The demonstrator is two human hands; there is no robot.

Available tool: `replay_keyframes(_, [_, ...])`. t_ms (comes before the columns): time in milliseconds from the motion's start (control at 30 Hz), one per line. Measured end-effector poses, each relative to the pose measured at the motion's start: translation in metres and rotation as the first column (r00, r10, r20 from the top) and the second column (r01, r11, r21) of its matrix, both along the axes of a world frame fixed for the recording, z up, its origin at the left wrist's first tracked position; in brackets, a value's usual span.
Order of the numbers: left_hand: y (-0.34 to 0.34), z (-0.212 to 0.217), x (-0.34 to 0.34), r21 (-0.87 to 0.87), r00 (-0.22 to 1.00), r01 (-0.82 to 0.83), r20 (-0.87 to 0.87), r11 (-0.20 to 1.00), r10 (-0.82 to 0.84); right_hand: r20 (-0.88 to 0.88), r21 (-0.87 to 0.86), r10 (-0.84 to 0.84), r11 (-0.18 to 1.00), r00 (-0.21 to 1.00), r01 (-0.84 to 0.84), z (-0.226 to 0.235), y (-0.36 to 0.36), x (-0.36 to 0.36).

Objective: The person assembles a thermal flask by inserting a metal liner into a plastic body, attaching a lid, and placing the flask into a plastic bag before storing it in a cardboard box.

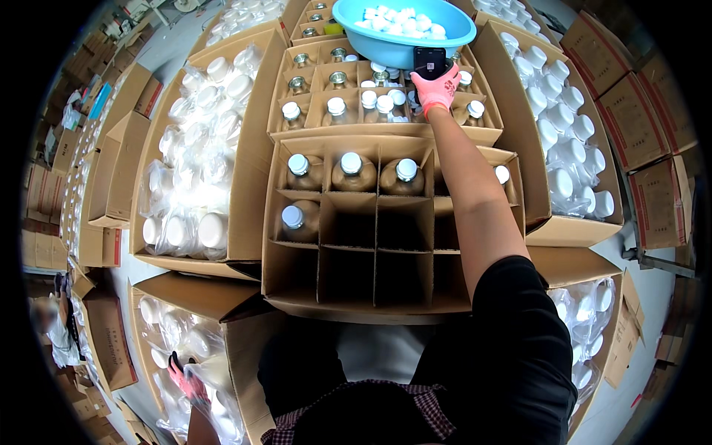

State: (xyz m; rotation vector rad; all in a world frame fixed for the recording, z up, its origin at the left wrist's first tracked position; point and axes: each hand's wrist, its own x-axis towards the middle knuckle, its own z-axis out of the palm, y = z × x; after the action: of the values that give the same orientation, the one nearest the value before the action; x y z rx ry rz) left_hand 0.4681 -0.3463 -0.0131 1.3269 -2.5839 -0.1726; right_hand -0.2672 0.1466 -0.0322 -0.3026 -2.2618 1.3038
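My right hand (437,87), in a pink glove, reaches far forward and grips a small black device (429,61) just under a blue bowl (400,46) heaped with white caps. It hovers over the far divided carton (311,132) of brown bottles, some capped in white. A nearer divided carton (348,300) holds several capped brown bottles (353,172) in its back cells; its front cells are empty. My left hand (187,380), also pink-gloved, is low at the left, inside a carton of plastic-wrapped white bottles (194,343), fingers curled on the wrap.
Open cartons of bagged white bottles stand at the left (196,148) and right (567,126). Closed brown boxes (630,111) are stacked at the right edge and along the far left. Another person (52,326) is at the lower left.
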Motion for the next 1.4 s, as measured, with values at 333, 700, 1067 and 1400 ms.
replay_keyframes(333, [-0.002,-0.003,0.007,-0.026,0.998,0.058,-0.009,0.998,-0.059,0.002,0.004,-0.005,1.000,1.000,0.005,-0.003,-0.001,-0.004])
replay_keyframes(700, [-0.008,-0.004,0.013,0.023,0.997,0.073,-0.035,0.997,-0.072,-0.107,0.010,0.043,0.999,0.993,-0.043,0.003,0.014,0.043])
replay_keyframes(1067, [-0.036,0.032,0.026,0.248,0.899,0.328,0.213,0.911,-0.382,-0.079,0.094,0.432,0.900,0.898,-0.425,0.046,0.163,0.348])
replay_keyframes(1400, [-0.048,0.029,0.023,0.218,0.860,0.256,0.393,0.942,-0.325,-0.007,-0.034,0.058,0.998,0.998,-0.058,0.117,0.243,0.554])
